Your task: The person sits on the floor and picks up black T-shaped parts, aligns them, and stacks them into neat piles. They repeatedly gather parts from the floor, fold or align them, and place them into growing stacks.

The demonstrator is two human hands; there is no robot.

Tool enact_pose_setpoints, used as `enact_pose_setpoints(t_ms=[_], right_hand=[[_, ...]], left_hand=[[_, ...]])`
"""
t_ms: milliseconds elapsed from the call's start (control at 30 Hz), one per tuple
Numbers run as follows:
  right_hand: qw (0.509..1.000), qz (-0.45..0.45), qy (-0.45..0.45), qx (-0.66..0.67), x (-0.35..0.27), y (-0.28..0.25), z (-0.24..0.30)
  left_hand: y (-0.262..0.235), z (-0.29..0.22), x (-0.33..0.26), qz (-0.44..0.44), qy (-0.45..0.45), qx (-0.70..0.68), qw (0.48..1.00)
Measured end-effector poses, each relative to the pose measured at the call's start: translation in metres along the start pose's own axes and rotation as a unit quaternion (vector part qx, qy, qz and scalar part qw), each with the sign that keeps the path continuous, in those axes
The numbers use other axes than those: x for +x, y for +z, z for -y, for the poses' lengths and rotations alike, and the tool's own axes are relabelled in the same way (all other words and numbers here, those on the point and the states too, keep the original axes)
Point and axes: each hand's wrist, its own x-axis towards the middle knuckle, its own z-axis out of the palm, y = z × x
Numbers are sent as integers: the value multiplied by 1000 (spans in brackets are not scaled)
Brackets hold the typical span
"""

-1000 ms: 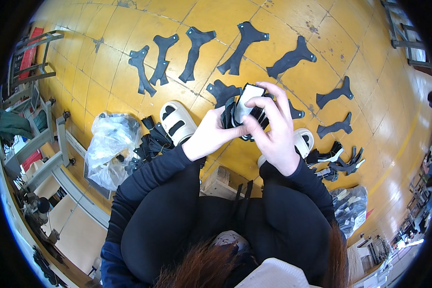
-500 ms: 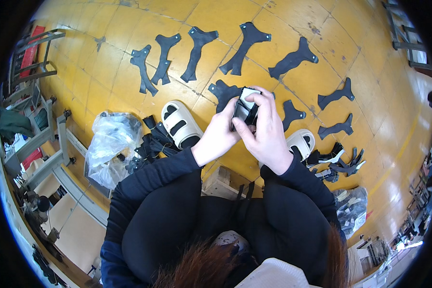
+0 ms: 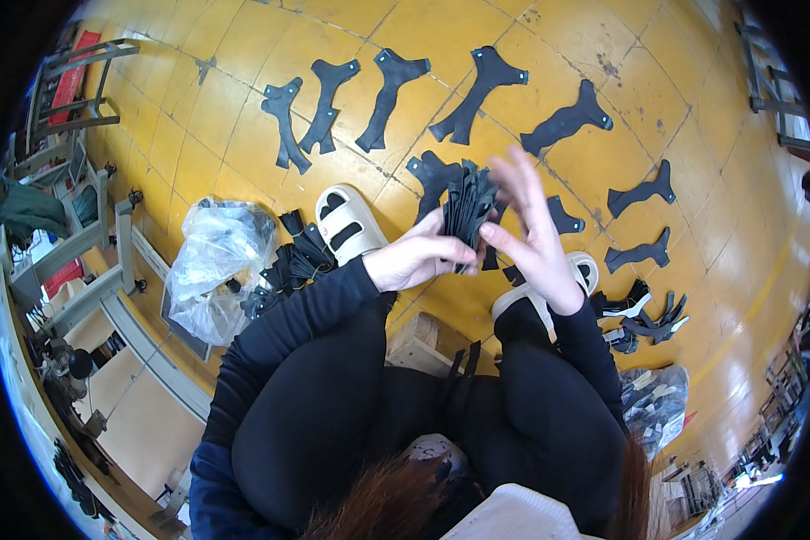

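My left hand (image 3: 412,256) grips a thick bundle of dark strips (image 3: 466,205), which look like fabric; the strips stand up out of the fist and fan slightly at the top. My right hand (image 3: 533,236) is just right of the bundle, its fingers spread and smeared by motion. Its thumb is close against the bundle's edge; whether it touches, I cannot tell. Beyond the hands, a black Y-shaped cut piece (image 3: 434,180) lies on the floor, partly hidden by the bundle. Another black cut piece (image 3: 564,214) is half covered by my right hand.
Several similar black pieces lie in an arc on the yellow tiled floor, one at the top (image 3: 479,97). Left of my sandal (image 3: 351,225) are bundled black strips (image 3: 301,256) and a clear plastic bag (image 3: 216,270). Black-and-white strips (image 3: 652,315) and another bag (image 3: 654,400) lie at right.
The bundle has been turned upright in my left hand, so its strips now show. My right hand has come off it and opened, moving right. The view has shifted slightly.
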Motion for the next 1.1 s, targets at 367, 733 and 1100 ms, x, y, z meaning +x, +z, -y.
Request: enact_pose_setpoints(t_ms=[367, 733, 1100], right_hand=[[983, -136, 85, 85, 4, -33, -43], [943, -318, 77, -56, -3, -202, -188], [874, -359, 85, -316, 3, -185, -177]], left_hand=[[-73, -19, 17, -100, -61, 469, 875], [-306, -127, 47, -515, 136, 628, 568], [-294, -123, 26, -533, 140, 661, 510]])
